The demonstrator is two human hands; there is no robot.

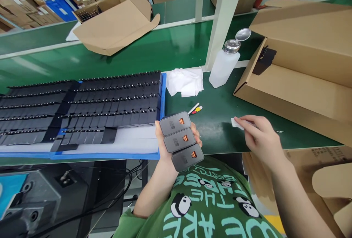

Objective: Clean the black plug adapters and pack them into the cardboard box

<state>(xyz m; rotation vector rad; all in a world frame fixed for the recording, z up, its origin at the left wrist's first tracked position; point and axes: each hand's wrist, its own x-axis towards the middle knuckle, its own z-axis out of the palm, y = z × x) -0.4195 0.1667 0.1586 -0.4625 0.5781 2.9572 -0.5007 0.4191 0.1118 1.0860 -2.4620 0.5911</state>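
Observation:
My left hand [164, 154] is closed around three dark grey chargers stacked in a row: the top charger [167, 125], the middle charger [177, 141] and the bottom charger [184, 158]. Each one shows an orange USB port facing up. My right hand [260, 137], off to the right above the table's front edge, pinches a small folded white wipe [237, 123] between thumb and fingers. Just past the chargers lie thin cable ends or sticks, one a yellow USB plug [198, 109]. A pile of white wipes [185, 80] rests on the green table beyond.
Blue-edged trays [162, 99] at left hold rows of black chargers [118, 102]. A white pump bottle [224, 66] with its lid raised stands by a post [224, 18]. An open cardboard box [302, 73] is at right; another box [115, 25] sits on the back shelf.

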